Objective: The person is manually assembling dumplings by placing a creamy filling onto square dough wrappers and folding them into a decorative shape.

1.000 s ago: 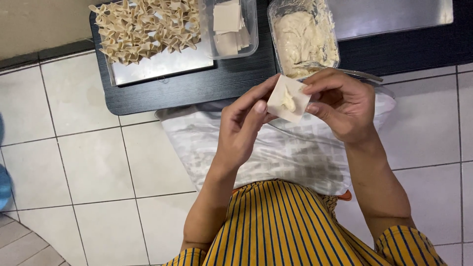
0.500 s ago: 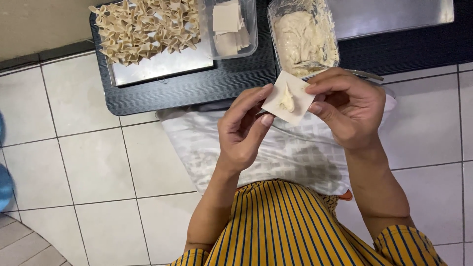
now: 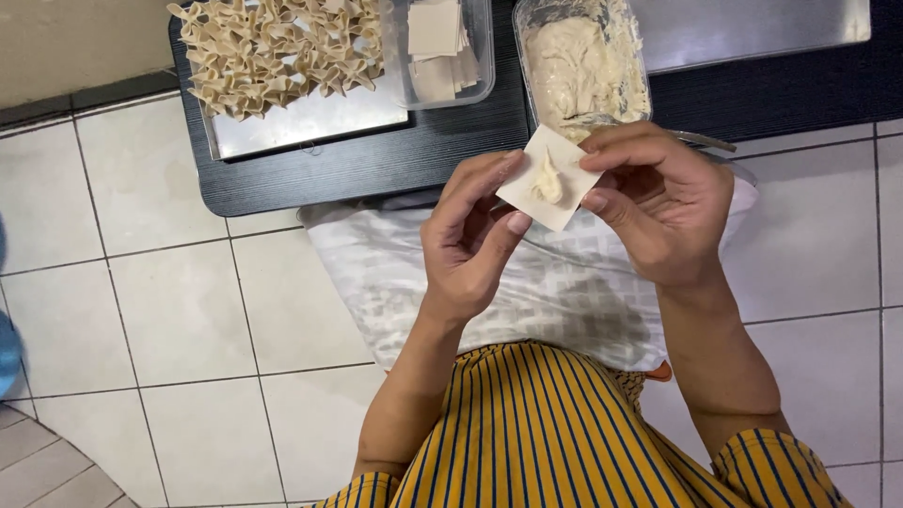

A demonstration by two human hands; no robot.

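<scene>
A square dumpling wrapper (image 3: 546, 179) with a dab of pale filling in its middle is held flat between both hands. My left hand (image 3: 470, 235) pinches its lower left edge with thumb and fingertips. My right hand (image 3: 658, 202) grips its right side with thumb and forefinger. Just beyond the hands stands a clear tub of pale filling (image 3: 583, 66) with a metal utensil handle (image 3: 701, 141) sticking out behind my right hand.
A black low table (image 3: 376, 160) carries a metal tray (image 3: 310, 118) piled with folded dumplings (image 3: 273, 47), a clear box of square wrappers (image 3: 437, 47) and another metal tray (image 3: 752, 33). A white patterned cloth (image 3: 555, 292) covers my lap over a tiled floor.
Both hands have shifted the wrapper slightly; the fingers of my left hand have moved along its lower edge, and the wrapper now lies flatter and more open to view.
</scene>
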